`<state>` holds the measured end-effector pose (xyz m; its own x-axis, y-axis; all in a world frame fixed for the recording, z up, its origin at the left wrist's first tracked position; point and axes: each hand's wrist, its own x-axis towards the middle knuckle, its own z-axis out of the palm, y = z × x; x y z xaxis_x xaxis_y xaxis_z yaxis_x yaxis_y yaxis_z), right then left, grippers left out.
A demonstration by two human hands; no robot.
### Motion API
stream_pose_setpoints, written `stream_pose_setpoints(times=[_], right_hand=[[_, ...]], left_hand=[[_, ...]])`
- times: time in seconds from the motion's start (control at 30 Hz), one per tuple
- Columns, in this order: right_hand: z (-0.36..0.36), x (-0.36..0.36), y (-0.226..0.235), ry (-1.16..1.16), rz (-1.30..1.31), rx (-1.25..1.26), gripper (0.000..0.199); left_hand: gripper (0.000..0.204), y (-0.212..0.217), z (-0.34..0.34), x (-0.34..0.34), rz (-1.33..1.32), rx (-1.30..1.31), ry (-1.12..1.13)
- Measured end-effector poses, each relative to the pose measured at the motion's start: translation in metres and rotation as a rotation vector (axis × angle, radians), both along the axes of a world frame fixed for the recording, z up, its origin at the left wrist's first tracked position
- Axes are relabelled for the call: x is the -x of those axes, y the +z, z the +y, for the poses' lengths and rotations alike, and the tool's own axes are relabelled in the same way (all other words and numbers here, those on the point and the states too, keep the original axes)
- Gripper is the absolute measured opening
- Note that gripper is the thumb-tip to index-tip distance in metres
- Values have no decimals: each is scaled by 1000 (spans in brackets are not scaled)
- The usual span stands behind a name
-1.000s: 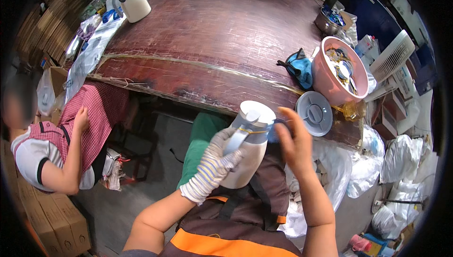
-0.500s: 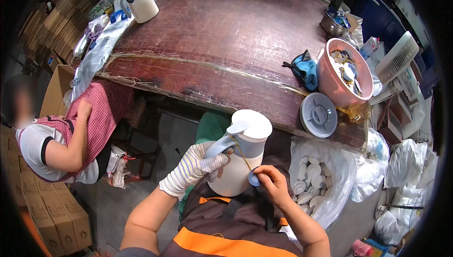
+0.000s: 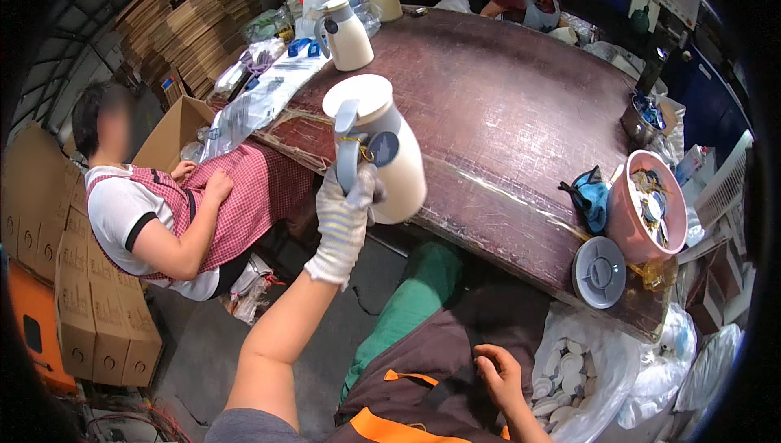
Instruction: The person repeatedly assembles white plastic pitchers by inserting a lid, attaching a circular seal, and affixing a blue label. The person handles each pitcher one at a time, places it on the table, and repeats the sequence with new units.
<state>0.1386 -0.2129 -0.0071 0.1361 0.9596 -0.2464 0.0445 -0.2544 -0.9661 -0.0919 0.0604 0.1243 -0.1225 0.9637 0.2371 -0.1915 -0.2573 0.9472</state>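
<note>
My left hand (image 3: 346,211), in a striped knit glove, is closed around the grey handle of a cream-and-grey jug (image 3: 400,168) with a white lid. It holds the jug upright and raised, by the near left edge of the table. A round dark tag (image 3: 383,148) hangs from the handle on a gold cord. My bare right hand (image 3: 498,374) rests low over my brown apron (image 3: 455,353), its fingers loosely apart with nothing in them. A second jug (image 3: 350,43) of the same kind, also tagged, stands at the table's far left.
The red-brown table (image 3: 488,93) spreads ahead. On its right stand a pink bucket (image 3: 620,219) of tags, a blue cloth pouch (image 3: 592,199) and a grey round lid (image 3: 599,272). Below lies a plastic bag (image 3: 602,362) of white discs. A person in a checked apron (image 3: 252,191) sits at left.
The jug has gone from my lap up and forward to the left in my left hand. My right hand has let go of the tag and dropped back. The view has tilted up.
</note>
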Motion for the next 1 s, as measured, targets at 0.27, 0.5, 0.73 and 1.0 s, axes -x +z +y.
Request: stream_pose_setpoints(times=[0.27,0.5,0.73,1.0], right_hand=[[-6,-10,-20,-61,-154,5,23],[2,-4,-43,-24,-168,74,24],[8,3,-70,51,-164,220,27],[46,-20,-53,-149,406,552,26]], left_hand=[[68,-28,138,40,488,59,540],[65,-117,133,-7,828,-106,420],[38,-153,92,-78,1340,-346,227],[39,-142,90,-78,1329,-382,185]])
